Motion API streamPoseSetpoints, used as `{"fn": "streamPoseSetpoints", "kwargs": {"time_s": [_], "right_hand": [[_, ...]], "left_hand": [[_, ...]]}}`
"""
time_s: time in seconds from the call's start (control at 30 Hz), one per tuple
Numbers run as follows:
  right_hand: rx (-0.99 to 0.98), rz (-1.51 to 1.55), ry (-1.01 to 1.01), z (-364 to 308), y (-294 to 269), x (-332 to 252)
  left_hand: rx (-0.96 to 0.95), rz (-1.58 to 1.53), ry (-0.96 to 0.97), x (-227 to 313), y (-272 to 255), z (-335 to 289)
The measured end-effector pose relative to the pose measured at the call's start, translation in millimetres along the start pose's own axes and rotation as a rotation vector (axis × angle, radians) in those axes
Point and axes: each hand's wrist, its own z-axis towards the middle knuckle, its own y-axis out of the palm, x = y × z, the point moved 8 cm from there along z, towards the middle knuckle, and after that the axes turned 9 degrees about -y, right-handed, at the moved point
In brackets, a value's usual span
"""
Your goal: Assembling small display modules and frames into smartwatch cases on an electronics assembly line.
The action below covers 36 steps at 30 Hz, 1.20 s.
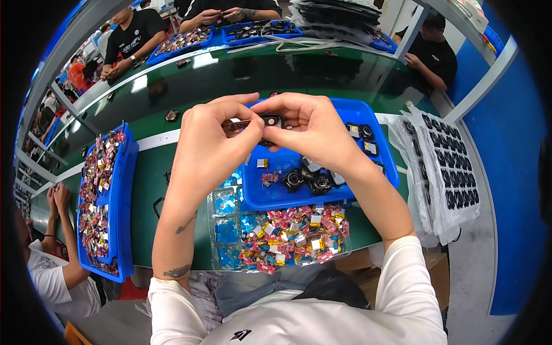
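Note:
Both hands meet over the far left part of a blue tray. My right hand is closed on a small black plastic housing, gripped between thumb and fingers. My left hand is closed in a pinch at the housing's left end, with a reddish circuit board showing between its fingers. How the board joins the housing is hidden by the fingers. Below my hands in the tray lie round-lobed black housings, a silver battery and a small red circuit board.
Near me, a clear blister tray holds heaped red circuit boards with batteries. A long blue bin of similar boards stands left. White sheets of black parts lie right. Co-workers sit across the green bench and at left.

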Motion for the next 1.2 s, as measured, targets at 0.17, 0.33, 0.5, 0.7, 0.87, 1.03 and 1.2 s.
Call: {"fn": "streamPoseSetpoints", "kwargs": {"time_s": [0.17, 0.33, 0.5, 0.7, 0.87, 1.03, 1.2], "right_hand": [[0.02, -0.063, -0.035, -1, -2, -4], [0.007, -0.074, -0.036, -2, 1, -5], [0.062, -0.032, -0.075, -3, 3, -7], [0.103, -0.171, -0.187, -2, -1, -11], [0.235, -0.1, -0.166, -3, -19, -8], [0.238, 0.046, -0.099, 0, -21, -9], [0.311, -0.168, -0.216, -2, -28, -16]], "left_hand": [[-0.005, 0.006, -0.049, -2, 0, 2], [0.012, 0.006, -0.006, -4, 1, 1], [0.06, 0.048, 0.004, -1, -1, 1], [0.122, 0.065, 0.037, 0, 1, -2], [0.15, -0.052, 0.02, 1, 4, -1], [0.183, -0.054, 0.051, 7, -7, -4], [-0.086, -0.161, -0.114, -8, 4, 4]]}}
